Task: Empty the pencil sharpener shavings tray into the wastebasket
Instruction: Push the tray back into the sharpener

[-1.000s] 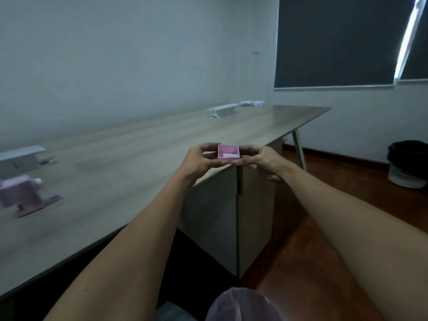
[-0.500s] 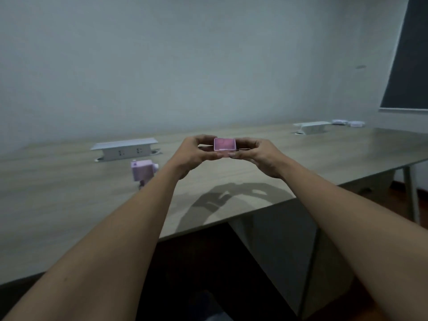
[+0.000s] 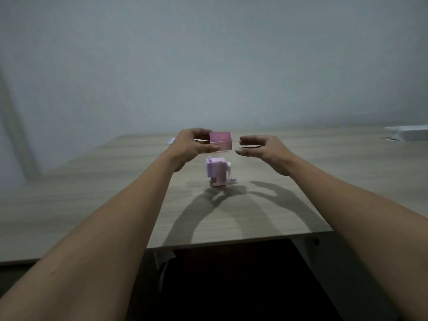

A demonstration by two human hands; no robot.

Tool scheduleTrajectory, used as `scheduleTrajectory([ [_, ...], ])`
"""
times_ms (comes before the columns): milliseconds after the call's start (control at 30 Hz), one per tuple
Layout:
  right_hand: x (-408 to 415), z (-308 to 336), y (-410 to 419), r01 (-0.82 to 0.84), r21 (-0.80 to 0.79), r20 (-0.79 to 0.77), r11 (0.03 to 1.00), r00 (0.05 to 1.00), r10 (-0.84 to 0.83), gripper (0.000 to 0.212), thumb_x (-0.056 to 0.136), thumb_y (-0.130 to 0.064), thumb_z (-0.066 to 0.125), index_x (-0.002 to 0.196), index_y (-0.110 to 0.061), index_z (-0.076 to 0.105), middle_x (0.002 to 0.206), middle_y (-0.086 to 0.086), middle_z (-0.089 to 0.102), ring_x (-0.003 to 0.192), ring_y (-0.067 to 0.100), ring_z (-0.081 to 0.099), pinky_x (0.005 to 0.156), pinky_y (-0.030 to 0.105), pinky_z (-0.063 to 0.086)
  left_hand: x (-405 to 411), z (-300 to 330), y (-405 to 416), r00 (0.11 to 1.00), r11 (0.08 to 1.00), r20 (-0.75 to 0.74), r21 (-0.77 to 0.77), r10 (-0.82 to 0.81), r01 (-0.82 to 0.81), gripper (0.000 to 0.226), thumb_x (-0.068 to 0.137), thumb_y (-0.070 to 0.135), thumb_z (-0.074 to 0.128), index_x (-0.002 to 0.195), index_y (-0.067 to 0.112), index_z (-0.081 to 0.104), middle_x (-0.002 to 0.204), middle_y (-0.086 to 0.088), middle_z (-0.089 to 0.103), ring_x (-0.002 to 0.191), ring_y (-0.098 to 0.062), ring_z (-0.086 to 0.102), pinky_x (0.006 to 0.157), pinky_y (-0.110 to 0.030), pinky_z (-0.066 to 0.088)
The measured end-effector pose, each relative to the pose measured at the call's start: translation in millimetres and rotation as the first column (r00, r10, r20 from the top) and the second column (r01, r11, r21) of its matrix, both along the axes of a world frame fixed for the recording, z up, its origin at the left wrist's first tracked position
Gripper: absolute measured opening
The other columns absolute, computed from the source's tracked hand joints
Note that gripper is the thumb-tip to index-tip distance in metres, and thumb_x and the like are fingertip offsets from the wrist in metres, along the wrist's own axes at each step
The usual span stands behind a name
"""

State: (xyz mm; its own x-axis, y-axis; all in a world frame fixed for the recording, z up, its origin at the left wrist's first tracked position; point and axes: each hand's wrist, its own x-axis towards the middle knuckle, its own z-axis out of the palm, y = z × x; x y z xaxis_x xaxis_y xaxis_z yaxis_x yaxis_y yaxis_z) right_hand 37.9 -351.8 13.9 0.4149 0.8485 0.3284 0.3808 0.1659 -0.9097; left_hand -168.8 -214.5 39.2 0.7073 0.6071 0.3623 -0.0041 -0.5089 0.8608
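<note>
The left hand (image 3: 193, 144) is pinching the pink tray (image 3: 220, 141) by one end, open side up, above the sharpener (image 3: 217, 172) on the table (image 3: 92, 195) — probably lining it up for its slot — while the right hand (image 3: 259, 148) is hovering beside it, fingers loose, gripping nothing.

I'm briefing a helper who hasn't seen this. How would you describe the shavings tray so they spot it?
Above the wooden desk, between the raised hands, the left hand pinches a small open pink box: the tray. The paler sharpener below stands on the desk and has a crank.
</note>
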Motion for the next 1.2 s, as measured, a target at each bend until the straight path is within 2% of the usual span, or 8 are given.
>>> scheduleTrajectory([
  [233,-4.5,-29.6,31.3,0.016,-0.038,0.036,0.999,0.999,-0.015,0.056,0.078,-0.013,0.085,0.130,-0.007,0.066,0.126,0.007,0.070,0.120,0.020,0.065,0.093,0.026,0.047,-44.5,-37.1,54.6,0.992,0.988,-0.013,-0.080,0.128,-0.129,0.052,0.075,0.004,0.084,0.125,0.006,0.069,0.101,0.001,0.078,0.086,-0.004,0.073,0.086,-0.018,0.054],
  [333,-8.2,-36.7,40.0,-0.018,-0.041,0.033,0.999,0.999,0.020,0.058,0.079,-0.008,0.083,0.133,-0.005,0.063,0.131,0.009,0.068,0.121,0.023,0.064,0.086,0.017,0.051,-50.9,-55.2,67.6,0.988,0.984,-0.044,-0.101,0.146,-0.150,0.048,0.075,0.000,0.083,0.121,0.004,0.070,0.090,0.005,0.078,0.077,-0.001,0.074,0.070,-0.009,0.055],
  [433,-10.9,-42.4,48.5,-0.053,-0.039,0.004,0.998,0.999,0.054,0.059,0.079,-0.002,0.082,0.134,-0.003,0.062,0.135,0.009,0.065,0.122,0.025,0.065,0.093,0.021,0.054,-51.8,-73.5,72.7,0.982,0.975,-0.113,-0.145,0.151,-0.167,0.047,0.075,-0.001,0.083,0.121,0.001,0.070,0.097,-0.005,0.079,0.088,-0.017,0.073,0.073,-0.016,0.056],
  [533,-10.3,-47.7,54.6,-0.071,-0.058,0.021,0.996,0.997,0.072,0.058,0.078,0.002,0.081,0.133,0.000,0.062,0.131,0.012,0.068,0.112,0.023,0.068,0.086,0.015,0.056,-45.5,-86.8,70.4,0.975,0.968,-0.171,-0.180,0.144,-0.174,0.047,0.077,0.000,0.082,0.122,-0.001,0.069,0.106,-0.014,0.077,0.087,-0.020,0.071,0.082,-0.026,0.056],
  [633,-7.9,-53.0,58.9,-0.069,-0.048,0.043,0.996,0.997,0.071,0.056,0.078,0.005,0.080,0.132,0.001,0.063,0.127,0.016,0.069,0.102,0.019,0.066,0.082,0.012,0.056,-34.8,-95.5,70.7,0.970,0.963,-0.210,-0.212,0.123,-0.168,0.042,0.078,-0.003,0.080,0.119,-0.003,0.069,0.082,0.000,0.080,0.070,-0.008,0.074,0.068,-0.017,0.057],
  [733,-4.6,-57.3,61.3,-0.067,-0.030,0.056,0.997,0.996,0.069,0.055,0.077,0.004,0.080,0.130,0.000,0.065,0.124,0.017,0.071,0.101,0.018,0.067,0.085,0.015,0.057,-24.8,-97.7,70.6,0.971,0.965,-0.215,-0.215,0.101,-0.148,0.043,0.077,-0.002,0.081,0.118,-0.002,0.070,0.079,0.004,0.079,0.061,0.001,0.073,0.056,-0.010,0.054],
  [1000,-3.8,-61.0,65.9,-0.064,0.013,0.096,0.998,0.993,0.063,0.054,0.076,0.001,0.083,0.127,-0.001,0.067,0.120,0.014,0.073,0.099,0.019,0.069,0.087,0.020,0.058,-1.5,-102.8,61.7,0.983,0.971,-0.184,-0.231,0.025,-0.068,0.048,0.077,0.005,0.084,0.122,0.001,0.070,0.101,-0.009,0.079,0.075,-0.009,0.075,0.071,-0.018,0.060],
  [1200,-2.0,-67.3,67.6,-0.060,0.034,0.063,0.998,0.996,0.058,0.054,0.076,-0.004,0.085,0.127,-0.010,0.069,0.124,0.010,0.072,0.110,0.025,0.071,0.088,0.034,0.061,20.3,-102.0,51.3,0.982,0.980,-0.187,-0.194,0.008,-0.045,0.045,0.077,0.011,0.085,0.120,0.005,0.072,0.098,-0.004,0.079,0.074,-0.005,0.073,0.065,-0.012,0.056],
])
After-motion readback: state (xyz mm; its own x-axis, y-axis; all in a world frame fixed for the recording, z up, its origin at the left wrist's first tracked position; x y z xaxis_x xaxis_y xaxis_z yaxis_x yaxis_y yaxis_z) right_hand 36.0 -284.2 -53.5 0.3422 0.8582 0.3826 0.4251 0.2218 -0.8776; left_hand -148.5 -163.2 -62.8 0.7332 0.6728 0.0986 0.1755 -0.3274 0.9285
